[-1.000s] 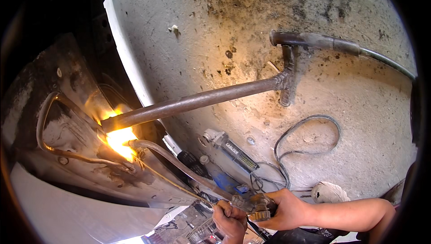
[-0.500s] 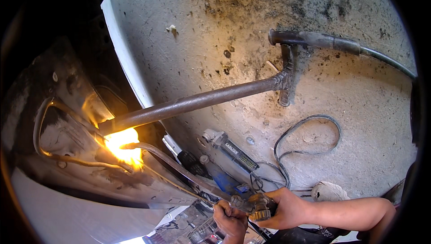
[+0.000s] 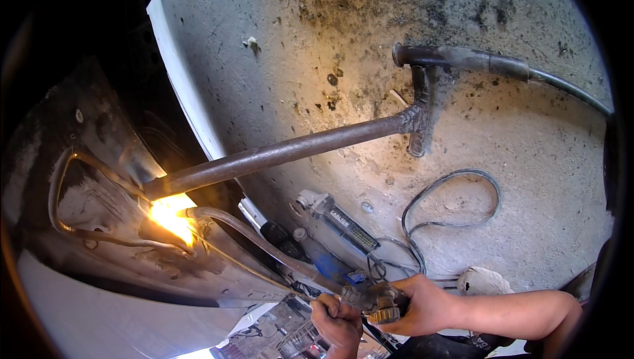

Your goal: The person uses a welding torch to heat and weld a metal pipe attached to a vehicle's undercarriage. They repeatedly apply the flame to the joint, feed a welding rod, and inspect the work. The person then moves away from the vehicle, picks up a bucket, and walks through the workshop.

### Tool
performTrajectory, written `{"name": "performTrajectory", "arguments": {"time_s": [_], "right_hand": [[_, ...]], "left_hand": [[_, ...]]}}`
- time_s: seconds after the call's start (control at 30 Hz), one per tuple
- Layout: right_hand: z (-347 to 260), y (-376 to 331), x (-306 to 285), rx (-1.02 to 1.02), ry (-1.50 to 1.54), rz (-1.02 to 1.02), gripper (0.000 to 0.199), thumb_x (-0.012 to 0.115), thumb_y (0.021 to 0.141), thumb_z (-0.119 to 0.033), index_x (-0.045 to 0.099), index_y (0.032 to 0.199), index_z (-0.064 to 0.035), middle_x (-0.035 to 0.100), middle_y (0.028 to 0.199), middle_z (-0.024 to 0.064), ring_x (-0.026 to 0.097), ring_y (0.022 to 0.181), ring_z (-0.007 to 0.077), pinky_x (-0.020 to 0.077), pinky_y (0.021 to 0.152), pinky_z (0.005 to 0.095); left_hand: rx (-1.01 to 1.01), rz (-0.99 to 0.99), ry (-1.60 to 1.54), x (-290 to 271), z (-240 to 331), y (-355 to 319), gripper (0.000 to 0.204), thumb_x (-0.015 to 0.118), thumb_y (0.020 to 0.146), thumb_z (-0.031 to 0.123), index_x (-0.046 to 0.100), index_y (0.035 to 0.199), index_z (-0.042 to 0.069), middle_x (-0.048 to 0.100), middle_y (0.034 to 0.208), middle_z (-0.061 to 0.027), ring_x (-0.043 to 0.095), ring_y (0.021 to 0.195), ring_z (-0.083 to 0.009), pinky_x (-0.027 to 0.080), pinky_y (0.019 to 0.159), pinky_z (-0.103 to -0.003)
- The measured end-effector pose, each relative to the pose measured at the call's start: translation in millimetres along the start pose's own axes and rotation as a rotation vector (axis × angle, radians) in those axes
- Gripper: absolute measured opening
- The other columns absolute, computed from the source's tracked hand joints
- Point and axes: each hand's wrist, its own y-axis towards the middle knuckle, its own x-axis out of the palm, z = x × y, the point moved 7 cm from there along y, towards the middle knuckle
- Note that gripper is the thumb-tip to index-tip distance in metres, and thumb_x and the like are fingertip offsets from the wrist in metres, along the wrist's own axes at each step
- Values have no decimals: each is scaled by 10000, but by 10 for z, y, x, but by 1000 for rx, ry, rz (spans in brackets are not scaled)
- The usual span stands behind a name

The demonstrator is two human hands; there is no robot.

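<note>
My right hand is wrapped round the handle of a gas torch, next to its ridged valve knob. The torch's long curved neck reaches left to a bright yellow flame. Beside it, my left hand is closed on a thin filler rod that runs up to the flame. Fire plays on a scorched metal panel where the left end of a steel pipe meets it. Glare hides that joint. A bent metal bar forms a loop on the panel.
The pipe's far end joins a T-shaped piece by the stained concrete floor. An angle grinder lies beyond the torch, near a looped cable and a blue tool.
The flame looks smaller and sits slightly farther left and lower. More of the filler rod shows beside it. Both hands keep nearly the same place and grip.
</note>
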Motion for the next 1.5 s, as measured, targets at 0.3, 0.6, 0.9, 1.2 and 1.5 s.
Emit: {"name": "performTrajectory", "arguments": {"time_s": [0.3,0.6,0.9,1.2,1.5], "right_hand": [[17,-5,-12,-57,-24,41,318,706,733,-124,644,1035,-46,652,714,67,525,649,53,477,613,260],[62,-10,-16,-42,-7,27,302,703,737,-130,649,1024,-54,631,670,58,511,615,54,460,578,256],[48,-12,-45,-38,-57,57,275,713,734,-153,654,987,-60,622,653,71,508,595,77,454,566,280],[92,-19,-26,-30,-69,37,267,705,738,-145,655,987,-63,623,633,60,528,564,70,455,546,269],[47,-33,-35,21,-56,22,314,712,737,-146,642,1033,-66,600,597,45,516,539,60,445,528,265]], "left_hand": [[-26,-3,-17,-35,-27,-8,446,345,959,433,312,632,131,215,483,31,179,407,-90,170,388,-245],[-56,-15,-45,-60,-71,3,438,351,959,422,313,638,127,228,501,20,169,415,-92,171,396,-248],[-53,0,-53,-19,-46,-2,429,342,960,398,307,638,116,237,506,6,169,427,-87,175,402,-241],[-39,-52,-82,-56,-73,30,411,348,953,366,295,630,118,237,506,9,183,430,-81,176,393,-232],[-79,29,-76,-56,-59,34,414,330,961,383,300,639,125,242,495,2,169,410,-94,173,383,-243]]}}
